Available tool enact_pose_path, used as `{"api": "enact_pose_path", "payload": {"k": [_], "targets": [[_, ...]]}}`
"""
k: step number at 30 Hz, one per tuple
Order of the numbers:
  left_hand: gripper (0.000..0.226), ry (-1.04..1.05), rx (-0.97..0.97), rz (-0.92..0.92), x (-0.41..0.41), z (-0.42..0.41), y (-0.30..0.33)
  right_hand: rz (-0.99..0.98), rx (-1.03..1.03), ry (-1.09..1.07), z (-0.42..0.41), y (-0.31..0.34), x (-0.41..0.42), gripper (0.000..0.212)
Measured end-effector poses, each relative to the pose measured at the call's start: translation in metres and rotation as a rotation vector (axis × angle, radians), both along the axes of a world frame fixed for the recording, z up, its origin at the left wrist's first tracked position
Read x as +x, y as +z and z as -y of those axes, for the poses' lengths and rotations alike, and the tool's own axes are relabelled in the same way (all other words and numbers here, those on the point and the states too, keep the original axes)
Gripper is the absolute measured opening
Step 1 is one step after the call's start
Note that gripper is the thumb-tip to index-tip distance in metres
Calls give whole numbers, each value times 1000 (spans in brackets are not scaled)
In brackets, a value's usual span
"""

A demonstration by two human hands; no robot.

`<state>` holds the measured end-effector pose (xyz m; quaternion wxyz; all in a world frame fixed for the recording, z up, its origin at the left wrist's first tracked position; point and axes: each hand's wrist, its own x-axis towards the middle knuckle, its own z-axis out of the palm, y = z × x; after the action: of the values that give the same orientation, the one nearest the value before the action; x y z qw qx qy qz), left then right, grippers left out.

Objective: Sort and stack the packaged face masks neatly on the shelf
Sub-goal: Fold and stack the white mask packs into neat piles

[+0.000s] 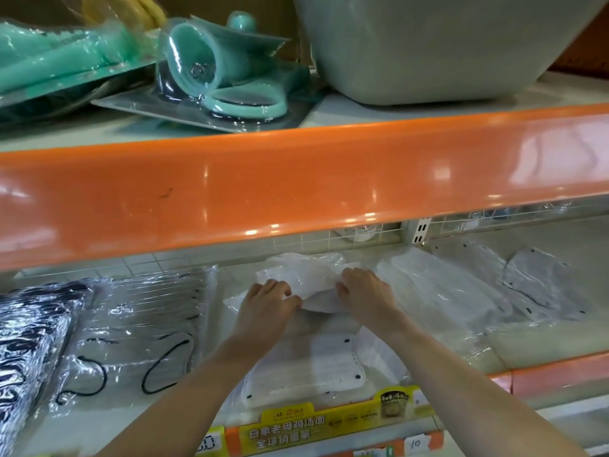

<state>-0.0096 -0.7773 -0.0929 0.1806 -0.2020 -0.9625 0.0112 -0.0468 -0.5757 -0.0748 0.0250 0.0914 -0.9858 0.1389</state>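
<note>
Both hands in on the lower shelf, mid-frame. Left hand curled onto the near-left edge of a white mask pack, fingers closed on the plastic. Right hand pinching same pack from the right, fingers bent over its edge. Pack lifted a bit at the front, crumpled, sitting towards back of shelf, above a flat white mask pack lying near the front lip. To the right: more clear-wrapped white masks laid flat, overlapping, and a greyish pair w/ dark dots further right. To the left: clear packs w/ black ear loops, then a black-and-white patterned pack at far left edge. Yellow promo strip along front rail, handwritten price tag below it. Orange rail of upper shelf overhead; teal packaged items and a big grey tub up there.
</note>
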Motion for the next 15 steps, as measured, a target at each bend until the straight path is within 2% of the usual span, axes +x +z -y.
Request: {"api": "enact_pose_path", "payload": {"k": [4, 9, 15], "targets": [[50, 63, -108, 131, -2, -16, -6, 101, -139, -26, -5, 5, -7, 21], [60, 123, -170, 256, -6, -36, -5, 152, -182, -61, -11, 12, -9, 26], [46, 182, -179, 242, -14, -46, 6, 112, -220, -68, -16, 12, -6, 26]]}}
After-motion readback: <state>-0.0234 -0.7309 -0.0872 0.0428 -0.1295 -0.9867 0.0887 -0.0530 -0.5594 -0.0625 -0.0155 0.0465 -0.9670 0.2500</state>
